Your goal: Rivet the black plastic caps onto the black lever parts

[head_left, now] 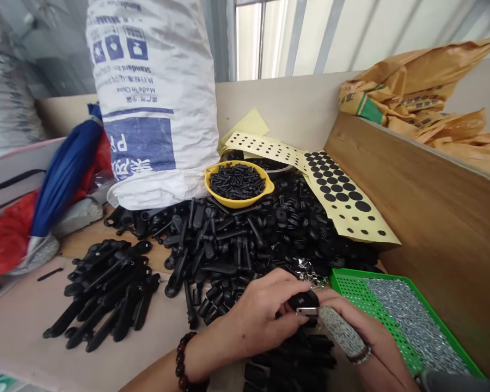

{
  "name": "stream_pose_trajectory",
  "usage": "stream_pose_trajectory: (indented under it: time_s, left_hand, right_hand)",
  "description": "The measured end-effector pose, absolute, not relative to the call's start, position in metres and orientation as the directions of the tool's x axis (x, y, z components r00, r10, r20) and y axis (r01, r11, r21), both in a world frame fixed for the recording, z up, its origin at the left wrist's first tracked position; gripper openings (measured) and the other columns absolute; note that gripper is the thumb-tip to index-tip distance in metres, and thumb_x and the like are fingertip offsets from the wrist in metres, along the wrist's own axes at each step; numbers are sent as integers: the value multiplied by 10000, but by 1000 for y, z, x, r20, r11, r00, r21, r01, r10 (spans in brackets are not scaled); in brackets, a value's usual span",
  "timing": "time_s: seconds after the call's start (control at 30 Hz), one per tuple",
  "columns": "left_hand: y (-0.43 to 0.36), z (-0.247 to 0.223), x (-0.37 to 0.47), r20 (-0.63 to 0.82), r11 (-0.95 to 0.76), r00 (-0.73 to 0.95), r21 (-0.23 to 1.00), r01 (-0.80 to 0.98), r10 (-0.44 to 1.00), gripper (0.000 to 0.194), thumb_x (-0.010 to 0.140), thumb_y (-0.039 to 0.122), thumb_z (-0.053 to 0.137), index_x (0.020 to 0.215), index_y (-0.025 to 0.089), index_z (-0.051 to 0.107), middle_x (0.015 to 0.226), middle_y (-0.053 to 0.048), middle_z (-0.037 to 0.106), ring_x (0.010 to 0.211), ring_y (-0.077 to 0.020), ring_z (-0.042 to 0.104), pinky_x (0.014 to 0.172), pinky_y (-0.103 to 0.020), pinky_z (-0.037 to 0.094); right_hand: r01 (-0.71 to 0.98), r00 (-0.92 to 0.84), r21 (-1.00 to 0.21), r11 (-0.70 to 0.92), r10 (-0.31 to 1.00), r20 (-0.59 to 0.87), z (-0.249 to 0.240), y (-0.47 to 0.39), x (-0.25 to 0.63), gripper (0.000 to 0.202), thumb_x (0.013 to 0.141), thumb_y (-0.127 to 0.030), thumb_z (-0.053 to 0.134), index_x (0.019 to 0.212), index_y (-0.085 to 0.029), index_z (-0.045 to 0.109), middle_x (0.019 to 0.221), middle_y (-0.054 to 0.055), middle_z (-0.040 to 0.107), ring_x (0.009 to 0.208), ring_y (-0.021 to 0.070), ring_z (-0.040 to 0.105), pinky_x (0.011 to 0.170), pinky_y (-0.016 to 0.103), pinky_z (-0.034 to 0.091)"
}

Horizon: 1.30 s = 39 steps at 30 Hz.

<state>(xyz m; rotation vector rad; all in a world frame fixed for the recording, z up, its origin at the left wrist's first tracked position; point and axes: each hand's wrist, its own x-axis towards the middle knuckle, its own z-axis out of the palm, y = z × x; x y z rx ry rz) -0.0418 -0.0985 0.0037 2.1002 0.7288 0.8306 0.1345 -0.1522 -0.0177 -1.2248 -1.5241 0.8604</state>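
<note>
My left hand [265, 307], with a dark bead bracelet [181, 362] at its wrist, is closed on a round black plastic part [301, 299]. A small shiny metal piece [307, 311] shows at the near side of this part, by my left fingertips. From the right, my right hand [361, 321] meets the same part, its fingertips partly hidden. A speckled grey finger cover [341, 329] wraps one of its digits. Below both hands lie several short black cylindrical pieces [289, 362]. Just beyond them sits a small heap of shiny metal clips [306, 270].
A green perforated tray [353, 291] of small metal pieces stands at right, beside a wooden board [424, 201]. Ahead are piled black handles [220, 239], a yellow bowl [239, 203] of screw-like pieces, sticker sheets [347, 226] and a white sack [159, 92]. More handles [110, 288] lie left.
</note>
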Motion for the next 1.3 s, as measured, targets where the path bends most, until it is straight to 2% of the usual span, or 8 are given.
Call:
stream_pose_trajectory:
  time_s: [0.13, 0.3, 0.47, 0.6, 0.73, 0.87, 1.07, 1.3]
  left_hand:
    - [-105, 3, -45, 253, -422, 553, 884, 201, 794, 362, 770, 166, 612, 1130, 133, 643, 854, -49, 583, 601, -82, 517, 555, -194, 445]
    - [-110, -4, -45, 91, -165, 478, 980, 113, 874, 395, 661, 86, 592, 1040, 160, 674, 769, -5, 580, 526, -52, 470, 467, -157, 363]
    - [-112, -10, -44, -75, 119, 516, 991, -54, 854, 324, 645, 75, 570, 946, 143, 667, 687, 7, 596, 527, -76, 543, 491, -169, 396]
    - [-114, -9, -40, -38, 164, 409, 947, -278, 912, 322, 587, 49, 610, 865, 163, 723, 882, -11, 576, 564, -38, 518, 556, -178, 440]
    - [-118, -8, -30, -138, 283, 338, 857, -430, 931, 362, 593, 81, 689, 934, 204, 714, 857, 1, 603, 585, -60, 560, 575, -194, 465]
    - [-119, -9, -24, -242, 385, 333, 788, -480, 911, 292, 584, 163, 772, 866, 167, 696, 812, -20, 680, 609, -96, 609, 588, -205, 471]
    - [-112, -12, -28, -270, 367, 357, 899, -238, 894, 419, 616, 190, 750, 1032, 154, 719, 538, 30, 621, 503, -87, 552, 566, -202, 441]
    - [-116, -5, -36, -356, 497, 448, 832, -249, 820, 329, 632, 234, 738, 956, 176, 754, 719, -20, 699, 576, -95, 579, 645, -233, 479]
  right_hand:
    - [290, -97, -940, 181, 982, 159, -19, -153, 143, 133, 839, -321, 575, 854, -247, 684, 905, 15, 699, 817, 203, 669, 661, 222, 523]
    - [276, -53, -934, 226, 974, 220, -27, -153, 143, 171, 855, -304, 547, 954, -268, 682, 929, 26, 696, 789, 200, 673, 618, 221, 536]
    - [271, -30, -917, 293, 955, 296, -20, -157, 134, 156, 875, -313, 529, 845, -243, 665, 975, 54, 683, 788, 202, 676, 634, 245, 550]
    - [455, -148, -761, 462, 882, 447, -19, -165, 129, 149, 902, -287, 487, 893, -232, 625, 998, 62, 665, 857, 190, 668, 663, 227, 538]
    - [598, -245, -462, 655, 698, 673, -30, -168, 125, 184, 907, -216, 432, 1002, -167, 582, 1201, 143, 567, 1109, 265, 577, 888, 371, 503]
    - [629, -359, -208, 749, 517, 777, -34, -160, 126, 216, 850, -94, 414, 1000, -108, 569, 1226, 193, 531, 1162, 295, 539, 945, 436, 482]
    - [687, -426, -78, 722, 488, 762, -27, -155, 132, 216, 880, -132, 364, 946, -97, 566, 1133, 211, 563, 1150, 320, 529, 898, 454, 495]
    - [710, -506, 37, 703, 473, 721, -30, -158, 128, 262, 839, -78, 372, 963, -106, 601, 1123, 187, 617, 1165, 331, 517, 894, 464, 487]
